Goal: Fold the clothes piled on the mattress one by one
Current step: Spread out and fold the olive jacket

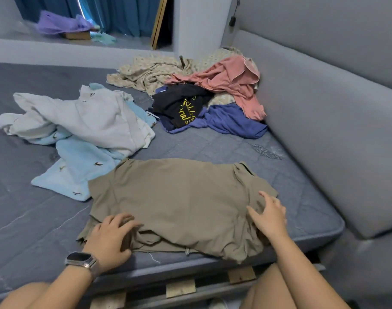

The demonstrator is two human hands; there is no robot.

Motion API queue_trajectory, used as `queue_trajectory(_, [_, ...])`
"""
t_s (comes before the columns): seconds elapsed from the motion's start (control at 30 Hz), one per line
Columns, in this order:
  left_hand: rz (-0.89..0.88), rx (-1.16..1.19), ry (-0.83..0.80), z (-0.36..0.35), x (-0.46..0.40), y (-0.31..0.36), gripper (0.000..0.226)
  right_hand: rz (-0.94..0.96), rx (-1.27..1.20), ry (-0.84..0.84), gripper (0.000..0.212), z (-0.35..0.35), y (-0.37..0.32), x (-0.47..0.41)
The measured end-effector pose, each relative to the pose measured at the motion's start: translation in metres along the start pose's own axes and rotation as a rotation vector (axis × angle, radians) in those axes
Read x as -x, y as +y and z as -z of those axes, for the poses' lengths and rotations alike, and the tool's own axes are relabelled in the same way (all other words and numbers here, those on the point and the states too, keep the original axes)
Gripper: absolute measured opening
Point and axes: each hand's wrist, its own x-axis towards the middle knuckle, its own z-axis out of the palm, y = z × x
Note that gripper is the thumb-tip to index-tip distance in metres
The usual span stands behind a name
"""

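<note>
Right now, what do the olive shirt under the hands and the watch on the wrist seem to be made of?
The olive shirt looks like a thin, matte knit fabric, perhaps cotton or a blend: it lies limp with soft creases and no shine. The watch seems to have a polished metal case and a dark glass face, since both reflect light; its band material is unclear.

Counts: 1 olive shirt spread flat, w/ 2 hands on it, left hand & right hand. 1 white/blue blanket. Pile approx 4 garments: floral, pink, black, blue. 1 watch. 1 mattress.
</note>
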Motion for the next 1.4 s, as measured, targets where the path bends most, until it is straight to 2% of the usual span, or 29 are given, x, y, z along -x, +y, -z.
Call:
queue_trajectory(0.07, [-0.02, -0.058, -0.002, -0.003, -0.004, -0.002, 0.071, -0.127, 0.005, -0.094, 0.087, -0.003, -0.001, -0.01])
queue_trajectory(0.13, [-0.025, -0.02, 0.002, 0.0, -0.011, 0.0, 0.05, -0.218, 0.004, -0.24, 0.104, -0.01, 0.0, -0.019])
queue_trajectory(0.17, [-0.029, 0.014, -0.016, 0.002, -0.016, 0.001, 0.039, -0.23, 0.015, -0.297, 0.103, -0.014, -0.002, -0.021])
queue_trajectory(0.2, [-0.042, 0.026, -0.037, 0.006, -0.02, 0.005, 0.034, -0.2, 0.031, -0.31, 0.092, -0.018, -0.005, -0.022])
queue_trajectory(0.23, [-0.058, 0.043, -0.056, 0.009, -0.021, 0.007, 0.034, -0.143, 0.04, -0.258, 0.072, -0.022, -0.007, -0.024])
queue_trajectory(0.3, [-0.081, 0.077, -0.137, 0.012, -0.022, 0.009, 0.035, -0.062, -0.012, -0.066, 0.04, -0.026, -0.012, -0.029])
queue_trajectory(0.37, [-0.053, 0.062, -0.261, 0.017, -0.016, 0.011, 0.028, -0.043, -0.06, 0.058, 0.039, -0.029, -0.013, -0.034])
queue_trajectory(0.43, [-0.004, -0.021, -0.356, 0.023, -0.009, 0.016, 0.021, -0.063, 0.091, 0.065, 0.042, -0.03, -0.014, -0.038])
queue_trajectory(0.5, [0.068, -0.09, -0.293, 0.028, -0.009, 0.023, 0.034, -0.098, 0.155, 0.122, 0.047, -0.03, -0.014, -0.043])
queue_trajectory(0.57, [0.123, -0.139, -0.121, 0.032, -0.016, 0.033, 0.045, -0.066, 0.079, 0.248, 0.052, -0.029, -0.019, -0.053])
queue_trajectory(0.63, [0.118, -0.16, 0.072, 0.03, -0.024, 0.044, 0.04, 0.02, 0.028, 0.34, 0.055, -0.031, -0.023, -0.068])
queue_trajectory(0.7, [0.023, -0.043, 0.216, 0.018, -0.034, 0.051, 0.035, 0.11, 0.001, 0.381, 0.053, -0.035, -0.028, -0.087])
queue_trajectory(0.77, [-0.125, 0.137, 0.254, 0.008, -0.042, 0.06, 0.035, 0.17, 0.021, 0.386, 0.051, -0.041, -0.03, -0.109])
queue_trajectory(0.83, [-0.238, 0.217, 0.2, -0.001, -0.045, 0.076, 0.04, 0.165, 0.087, 0.325, 0.057, -0.047, -0.032, -0.132])
queue_trajectory(0.93, [-0.374, 0.141, 0.176, -0.015, -0.05, 0.104, 0.052, 0.104, 0.157, 0.155, 0.066, -0.057, -0.037, -0.164])
queue_trajectory(1.0, [-0.407, 0.056, 0.194, -0.022, -0.057, 0.116, 0.054, 0.102, 0.215, 0.032, 0.063, -0.062, -0.04, -0.179])
queue_trajectory(1.07, [-0.385, 0.014, 0.208, -0.026, -0.068, 0.121, 0.054, 0.112, 0.24, -0.047, 0.048, -0.066, -0.041, -0.191])
queue_trajectory(1.13, [-0.327, -0.012, 0.169, -0.033, -0.079, 0.121, 0.054, 0.107, 0.103, -0.035, 0.033, -0.068, -0.041, -0.202])
queue_trajectory(1.17, [-0.292, -0.028, 0.129, -0.036, -0.085, 0.121, 0.054, 0.069, -0.033, -0.025, 0.038, -0.067, -0.04, -0.207])
queue_trajectory(1.23, [-0.237, -0.051, 0.035, -0.041, -0.092, 0.121, 0.053, -0.113, -0.456, -0.006, 0.042, -0.064, -0.037, -0.218])
queue_trajectory(1.3, [-0.219, -0.075, -0.017, -0.044, -0.098, 0.124, 0.052, -0.359, -0.846, 0.029, 0.019, -0.061, -0.027, -0.225])
queue_trajectory(1.33, [-0.209, -0.086, -0.024, -0.045, -0.1, 0.127, 0.052, -0.439, -0.924, 0.049, 0.011, -0.062, -0.017, -0.229])
queue_trajectory(1.4, [-0.206, -0.107, -0.003, -0.047, -0.102, 0.13, 0.052, -0.521, -0.904, 0.051, 0.021, -0.069, 0.002, -0.233])
